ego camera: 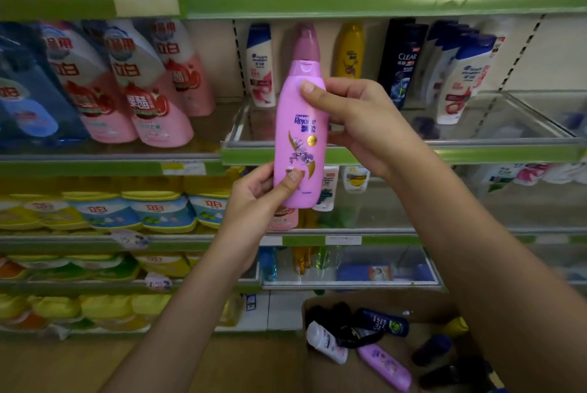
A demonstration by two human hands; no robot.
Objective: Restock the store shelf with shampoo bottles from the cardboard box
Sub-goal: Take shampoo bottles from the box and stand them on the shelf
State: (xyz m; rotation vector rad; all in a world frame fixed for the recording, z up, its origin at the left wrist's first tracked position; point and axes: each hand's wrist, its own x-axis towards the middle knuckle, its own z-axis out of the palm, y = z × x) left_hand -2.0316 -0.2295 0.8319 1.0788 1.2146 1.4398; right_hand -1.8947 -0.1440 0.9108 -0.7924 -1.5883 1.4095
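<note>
A single head-worn wide-angle view faces the green-edged store shelves (pixel 365 0) closely, tilted down, with the cardboard box (pixel 422 307) at lower right.

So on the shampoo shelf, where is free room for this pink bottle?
The shelf has bare floor in front of the white bottle, the mauve bottle and the yellow bottle. It is crowded on the right, around the Clear bottle.

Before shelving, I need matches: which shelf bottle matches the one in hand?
The pink bottle directly behind the held bottle; its neighbours are white and yellow.
</note>
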